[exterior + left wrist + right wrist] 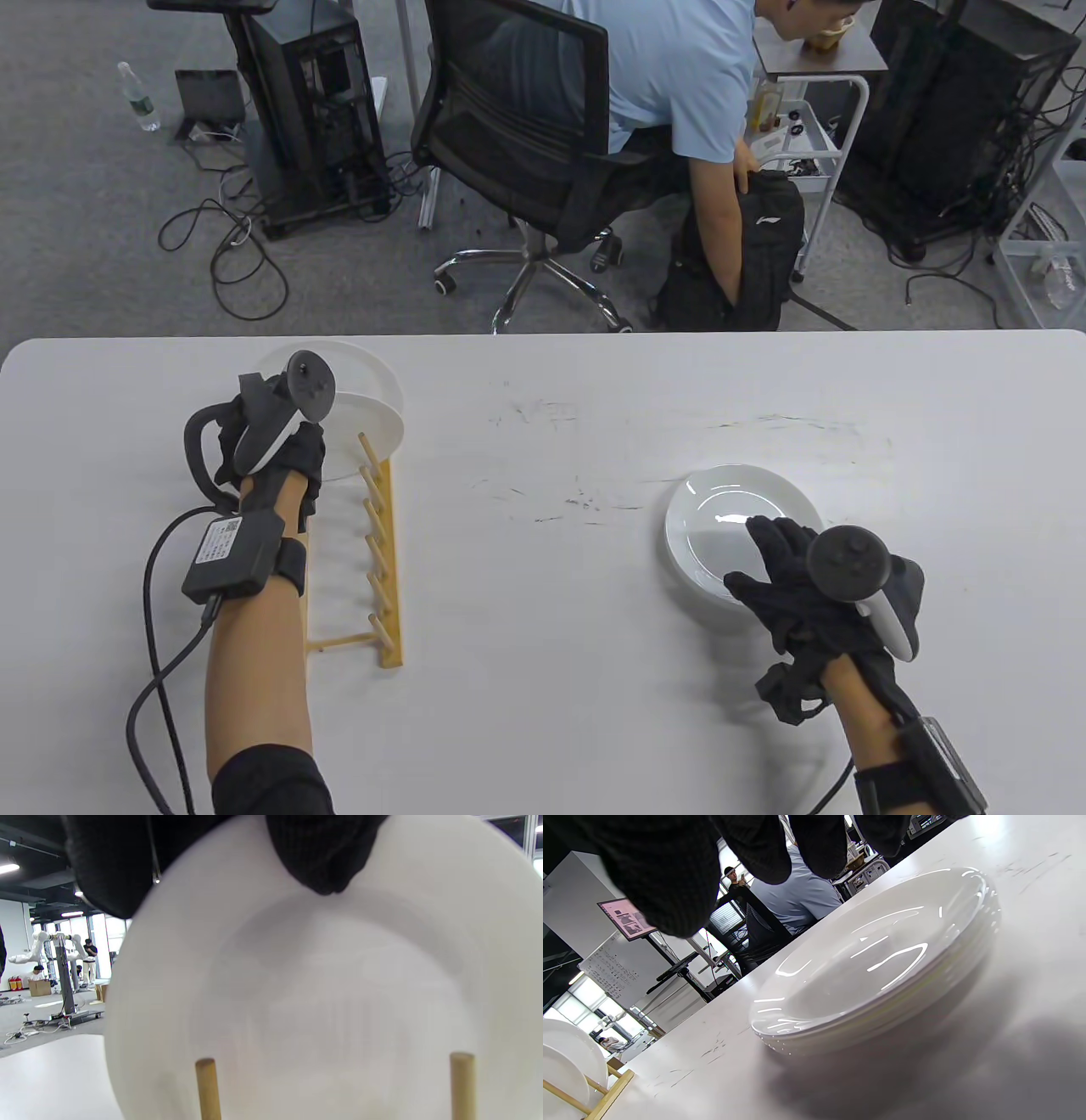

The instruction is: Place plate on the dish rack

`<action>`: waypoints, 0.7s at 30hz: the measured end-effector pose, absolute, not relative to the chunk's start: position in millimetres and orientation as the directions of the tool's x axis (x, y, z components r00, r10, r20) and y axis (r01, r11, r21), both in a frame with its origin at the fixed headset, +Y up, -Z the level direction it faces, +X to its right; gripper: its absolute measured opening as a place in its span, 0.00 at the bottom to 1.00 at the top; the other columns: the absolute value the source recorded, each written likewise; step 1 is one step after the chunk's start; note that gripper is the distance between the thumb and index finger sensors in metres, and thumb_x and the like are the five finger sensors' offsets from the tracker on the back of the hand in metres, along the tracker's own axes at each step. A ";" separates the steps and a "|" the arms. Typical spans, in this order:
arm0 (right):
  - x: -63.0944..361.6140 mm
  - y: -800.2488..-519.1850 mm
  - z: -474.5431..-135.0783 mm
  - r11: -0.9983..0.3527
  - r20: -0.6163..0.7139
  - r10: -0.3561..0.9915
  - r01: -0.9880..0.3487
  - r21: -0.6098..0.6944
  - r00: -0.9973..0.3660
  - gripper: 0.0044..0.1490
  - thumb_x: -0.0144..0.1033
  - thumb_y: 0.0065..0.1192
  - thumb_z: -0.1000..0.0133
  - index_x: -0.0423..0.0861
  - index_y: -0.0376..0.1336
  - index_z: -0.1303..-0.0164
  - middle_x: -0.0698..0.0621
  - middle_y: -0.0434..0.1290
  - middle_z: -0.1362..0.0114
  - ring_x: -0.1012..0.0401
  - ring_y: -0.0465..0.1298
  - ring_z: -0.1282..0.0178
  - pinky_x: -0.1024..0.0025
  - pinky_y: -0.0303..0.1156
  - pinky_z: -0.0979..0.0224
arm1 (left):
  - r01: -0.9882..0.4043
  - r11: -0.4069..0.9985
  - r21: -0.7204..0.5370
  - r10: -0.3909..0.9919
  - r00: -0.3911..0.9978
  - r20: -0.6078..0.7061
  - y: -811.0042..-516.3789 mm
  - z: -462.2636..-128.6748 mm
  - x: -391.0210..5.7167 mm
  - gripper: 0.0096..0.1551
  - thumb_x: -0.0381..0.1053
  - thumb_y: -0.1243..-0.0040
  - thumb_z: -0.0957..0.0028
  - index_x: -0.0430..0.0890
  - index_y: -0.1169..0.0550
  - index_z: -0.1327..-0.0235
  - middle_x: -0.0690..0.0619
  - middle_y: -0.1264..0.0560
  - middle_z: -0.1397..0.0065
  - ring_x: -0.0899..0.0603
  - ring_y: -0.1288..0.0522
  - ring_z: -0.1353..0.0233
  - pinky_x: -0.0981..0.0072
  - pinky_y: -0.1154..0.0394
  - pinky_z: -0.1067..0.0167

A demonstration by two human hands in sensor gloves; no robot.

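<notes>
The matte white table (543, 696) bore faint dark scuffs. On its left stood my slatted wooden dish rack (380, 560) with round pegs; two glossy round white plates stood on edge at its far end, and my left hand (276, 446) gripped the nearer plate (369, 429) by its rim. At right, my right hand (806, 586) hovered, fingers spread, over the plate stack (721, 526).

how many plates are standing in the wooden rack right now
2. One plate stands at the far end of the dish rack; a second plate stands in front of it, with the left hand on it. More may hide behind that hand.
</notes>
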State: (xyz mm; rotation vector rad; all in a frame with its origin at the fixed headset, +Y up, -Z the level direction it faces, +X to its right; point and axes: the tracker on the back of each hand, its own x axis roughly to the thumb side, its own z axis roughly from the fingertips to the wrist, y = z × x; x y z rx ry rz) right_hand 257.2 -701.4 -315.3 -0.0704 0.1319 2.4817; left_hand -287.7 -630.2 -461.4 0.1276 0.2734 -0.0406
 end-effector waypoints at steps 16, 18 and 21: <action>257.2 -705.0 -318.1 -0.775 -0.094 0.616 -0.623 0.110 -0.782 0.49 0.47 0.65 0.46 0.43 0.49 0.18 0.39 0.46 0.12 0.31 0.42 0.16 0.24 0.38 0.24 | -0.017 0.999 0.047 0.030 0.954 -0.297 -628.0 -453.7 -291.1 0.39 0.51 0.43 0.45 0.50 0.39 0.18 0.44 0.36 0.17 0.26 0.33 0.21 0.31 0.34 0.30; 257.3 -705.4 -318.8 -0.774 -0.093 0.617 -0.624 0.110 -0.782 0.49 0.47 0.65 0.46 0.43 0.49 0.18 0.39 0.46 0.12 0.31 0.42 0.16 0.24 0.38 0.24 | -0.026 0.999 0.048 0.039 0.956 -0.292 -625.3 -447.4 -290.7 0.40 0.52 0.43 0.45 0.50 0.40 0.17 0.43 0.37 0.16 0.25 0.34 0.20 0.30 0.35 0.30; 257.6 -705.7 -319.5 -0.771 -0.093 0.621 -0.628 0.111 -0.779 0.49 0.46 0.64 0.46 0.43 0.49 0.18 0.39 0.46 0.12 0.31 0.42 0.16 0.24 0.38 0.24 | -0.048 0.995 0.085 0.070 0.959 -0.275 -616.7 -430.3 -287.6 0.41 0.54 0.44 0.45 0.50 0.41 0.17 0.43 0.39 0.16 0.24 0.36 0.19 0.29 0.37 0.29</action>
